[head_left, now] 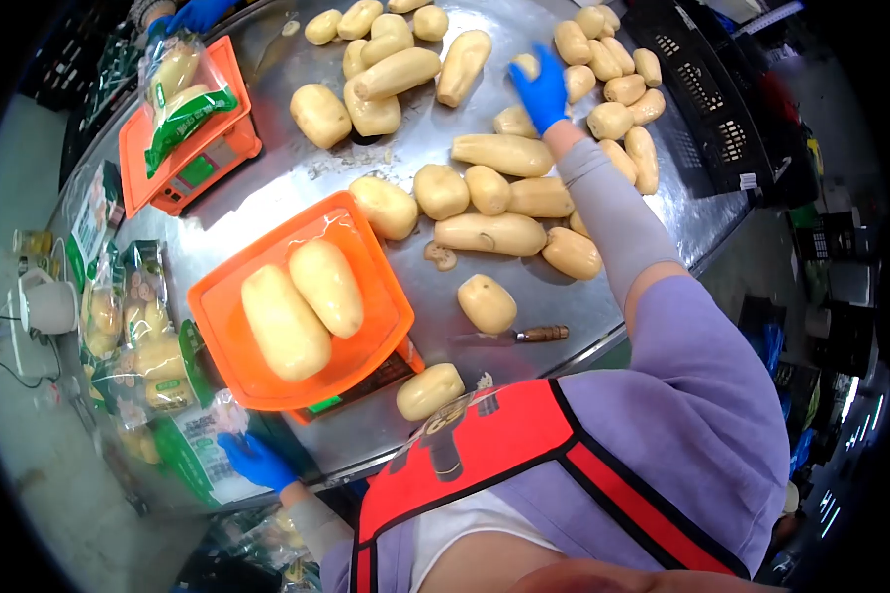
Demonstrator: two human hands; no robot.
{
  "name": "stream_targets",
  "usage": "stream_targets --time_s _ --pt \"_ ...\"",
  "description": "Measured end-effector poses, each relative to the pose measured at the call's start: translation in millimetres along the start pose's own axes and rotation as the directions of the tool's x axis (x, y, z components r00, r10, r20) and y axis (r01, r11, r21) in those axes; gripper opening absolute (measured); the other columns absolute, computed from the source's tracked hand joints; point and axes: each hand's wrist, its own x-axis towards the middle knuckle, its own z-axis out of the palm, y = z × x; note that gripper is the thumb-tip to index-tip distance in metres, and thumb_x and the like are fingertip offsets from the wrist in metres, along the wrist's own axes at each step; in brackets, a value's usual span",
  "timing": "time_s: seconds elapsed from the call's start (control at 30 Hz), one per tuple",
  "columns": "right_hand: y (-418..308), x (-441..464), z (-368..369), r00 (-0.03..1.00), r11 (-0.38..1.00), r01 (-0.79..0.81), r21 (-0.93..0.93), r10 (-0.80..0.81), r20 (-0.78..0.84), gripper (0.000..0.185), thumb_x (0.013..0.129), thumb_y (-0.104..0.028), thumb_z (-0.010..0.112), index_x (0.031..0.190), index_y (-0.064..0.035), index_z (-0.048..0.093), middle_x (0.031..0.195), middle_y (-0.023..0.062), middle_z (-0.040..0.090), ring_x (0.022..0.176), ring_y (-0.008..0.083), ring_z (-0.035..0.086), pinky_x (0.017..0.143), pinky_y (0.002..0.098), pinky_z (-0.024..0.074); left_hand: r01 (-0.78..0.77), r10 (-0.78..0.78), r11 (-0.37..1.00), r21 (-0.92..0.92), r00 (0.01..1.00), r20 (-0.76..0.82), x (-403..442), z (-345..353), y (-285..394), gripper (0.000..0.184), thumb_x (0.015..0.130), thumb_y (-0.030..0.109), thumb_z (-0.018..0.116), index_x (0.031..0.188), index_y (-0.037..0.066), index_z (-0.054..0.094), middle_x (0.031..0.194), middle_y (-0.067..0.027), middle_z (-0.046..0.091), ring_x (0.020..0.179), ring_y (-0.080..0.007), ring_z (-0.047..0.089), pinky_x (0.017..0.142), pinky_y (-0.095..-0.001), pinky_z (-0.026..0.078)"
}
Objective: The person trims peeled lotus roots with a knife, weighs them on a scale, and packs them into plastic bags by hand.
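My right hand, in a blue glove, reaches to the far side of the metal table. Its thumb and fingers are closed around a small peeled lotus root piece; the fingertips are slightly blurred. Low on the left, my left hand, also gloved in blue, has its fingers apart beside a printed plastic bag. I cannot tell whether it touches the bag. Two large lotus root pieces lie in the orange scale tray, between my hands.
Several lotus roots cover the table. A wooden-handled knife lies near the front edge. A second orange scale bears a bagged portion, near another person's gloved hand. A black crate borders the right; filled bags stand left.
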Motion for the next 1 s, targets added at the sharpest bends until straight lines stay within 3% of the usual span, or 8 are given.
stream_targets --time_s 0.1,0.2,0.27,0.33,0.47,0.73,0.83,1.0 --pt "44 23 -21 0.906 0.820 -0.415 -0.394 0.411 -0.098 0.086 0.067 -0.042 0.073 0.134 -0.0026 0.034 0.129 0.0267 0.043 0.118 0.0377 0.044 0.100 0.0410 0.0361 0.003 -0.004 0.999 0.032 1.000 0.004 0 0 2 0.048 0.090 0.019 0.052 0.131 -0.004 0.040 0.136 -0.0204 0.041 0.123 -0.0320 0.043 0.102 -0.0381 0.033" --pt "74 20 -26 0.673 0.661 -0.723 -0.201 0.739 0.012 0.099 0.063 -0.040 0.076 0.140 -0.0070 0.024 0.135 0.0245 0.037 0.123 0.0354 0.040 0.101 0.0406 0.0352 -0.024 0.023 0.990 0.137 1.000 0.008 0 -1 8 0.044 0.090 0.010 0.051 0.129 -0.007 0.040 0.133 -0.0207 0.042 0.121 -0.0292 0.045 0.102 -0.0360 0.035" --pt "73 21 -23 0.666 0.662 -0.725 -0.189 0.744 0.054 0.100 0.062 -0.039 0.076 0.140 -0.0073 0.023 0.135 0.0235 0.037 0.123 0.0347 0.040 0.102 0.0396 0.0350 0.017 -0.017 0.999 -0.034 1.000 -0.003 -1 0 9 0.043 0.090 0.009 0.051 0.129 -0.007 0.040 0.133 -0.0205 0.043 0.121 -0.0292 0.045 0.102 -0.0361 0.035" --pt "76 21 -19 0.657 0.661 -0.730 -0.175 0.749 0.090 0.101 0.062 -0.038 0.077 0.141 -0.0077 0.022 0.136 0.0224 0.037 0.124 0.0340 0.040 0.102 0.0387 0.0349 0.010 -0.010 1.000 -0.015 1.000 0.004 -1 0 6 0.045 0.090 0.013 0.051 0.130 -0.006 0.040 0.134 -0.0214 0.042 0.122 -0.0308 0.044 0.102 -0.0374 0.035" --pt "83 30 5 0.790 0.910 -0.413 -0.031 0.375 0.486 0.093 0.067 -0.031 0.076 0.141 -0.0064 0.024 0.139 0.0182 0.035 0.128 0.0288 0.035 0.105 0.0360 0.0311 -0.019 0.019 1.000 0.023 1.000 0.001 -1 1 0 0.047 0.090 0.017 0.050 0.131 -0.005 0.040 0.135 -0.0224 0.040 0.122 -0.0327 0.043 0.102 -0.0388 0.034" --pt "58 33 13 0.809 0.951 -0.287 -0.111 0.303 0.504 0.092 0.069 -0.033 0.071 0.143 -0.0134 0.021 0.135 0.0185 0.042 0.123 0.0305 0.044 0.101 0.0354 0.0356 -0.031 0.031 0.998 0.051 0.999 0.010 0 2 -3 0.047 0.091 0.017 0.050 0.131 -0.005 0.039 0.136 -0.0228 0.039 0.123 -0.0334 0.042 0.103 -0.0391 0.033" --pt "55 27 16 0.883 0.926 -0.358 0.117 0.295 0.364 0.090 0.069 -0.037 0.070 0.143 -0.0145 0.022 0.134 0.0194 0.043 0.122 0.0327 0.044 0.100 0.0362 0.0357 -0.014 0.014 1.000 0.010 1.000 0.008 -1 2 -3 0.048 0.090 0.017 0.050 0.131 -0.005 0.039 0.135 -0.0228 0.039 0.123 -0.0334 0.042 0.103 -0.0390 0.033" --pt "49 19 18 0.850 0.923 -0.385 -0.002 0.355 0.390 0.085 0.071 -0.040 0.067 0.142 -0.0160 0.025 0.135 0.0202 0.041 0.121 0.0337 0.043 0.100 0.0371 0.0356 0.011 -0.011 1.000 -0.017 1.000 0.002 -1 1 4 0.047 0.090 0.014 0.050 0.131 -0.005 0.039 0.135 -0.0227 0.040 0.123 -0.0328 0.042 0.103 -0.0387 0.033"
